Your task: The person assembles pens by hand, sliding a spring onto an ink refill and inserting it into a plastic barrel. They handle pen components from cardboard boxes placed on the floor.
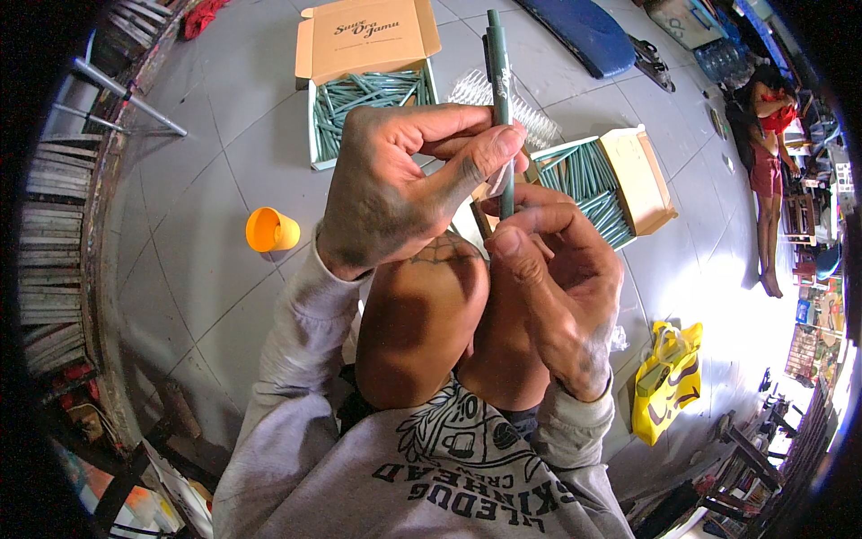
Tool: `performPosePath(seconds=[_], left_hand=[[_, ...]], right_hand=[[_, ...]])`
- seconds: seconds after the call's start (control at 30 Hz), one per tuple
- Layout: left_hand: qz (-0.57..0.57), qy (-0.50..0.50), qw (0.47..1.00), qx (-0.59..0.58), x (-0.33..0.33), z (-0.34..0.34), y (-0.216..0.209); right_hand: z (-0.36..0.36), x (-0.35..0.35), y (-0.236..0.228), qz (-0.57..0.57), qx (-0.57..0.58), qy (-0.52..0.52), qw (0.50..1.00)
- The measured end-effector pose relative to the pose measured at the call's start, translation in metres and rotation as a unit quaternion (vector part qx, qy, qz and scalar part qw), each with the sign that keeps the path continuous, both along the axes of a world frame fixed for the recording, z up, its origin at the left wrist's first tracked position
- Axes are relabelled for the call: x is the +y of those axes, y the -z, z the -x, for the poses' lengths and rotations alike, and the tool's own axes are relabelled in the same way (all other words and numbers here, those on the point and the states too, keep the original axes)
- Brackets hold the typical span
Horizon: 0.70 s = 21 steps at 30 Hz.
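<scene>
A dark green pen (499, 67) stands upright in front of me, its clip toward the upper left. My left hand (386, 180) pinches its middle between thumb and fingers. Lower down, my right hand (561, 278) grips the pen's bottom end with thumb and forefinger. A small clear scrap, perhaps plastic film, shows beside the barrel between the hands. Just beyond my left hand, an opened cardboard box (368, 40) holds many green pens (359, 101). A second opened box (642, 184) of similar pens lies beyond my right hand. Between the boxes is a heap of clear plastic pieces (537, 126).
An orange cup (272, 231) lies on the grey tiled floor (202, 269) at left. Metal legs (130, 94) stand at the far left. To the right are a yellow bag (666, 382) and another person (768, 171). A long blue object (584, 36) lies at the back.
</scene>
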<state>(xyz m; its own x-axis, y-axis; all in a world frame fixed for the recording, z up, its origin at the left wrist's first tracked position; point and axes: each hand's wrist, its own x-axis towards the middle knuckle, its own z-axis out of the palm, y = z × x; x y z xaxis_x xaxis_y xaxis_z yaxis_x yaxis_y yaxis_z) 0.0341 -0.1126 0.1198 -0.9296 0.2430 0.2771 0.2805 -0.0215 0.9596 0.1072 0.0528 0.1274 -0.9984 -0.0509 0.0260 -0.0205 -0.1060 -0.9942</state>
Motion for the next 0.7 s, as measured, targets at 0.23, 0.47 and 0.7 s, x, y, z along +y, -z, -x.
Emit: performPosePath(seconds=[0.23, 0.47, 0.7], left_hand=[[-0.041, 0.005, 0.996, -0.074, -0.002, 0.001, -0.006], [-0.023, 0.006, 0.998, -0.062, -0.004, 0.001, -0.011], [-0.027, 0.001, 0.998, -0.054, -0.006, -0.001, -0.015]], right_hand=[[0.005, 0.006, 0.008, 0.007, 0.001, -0.010, 1.000], [0.013, -0.008, 0.001, -0.048, -0.009, 0.050, 0.998], [0.011, -0.007, 0.008, -0.009, -0.044, 0.034, 0.998]])
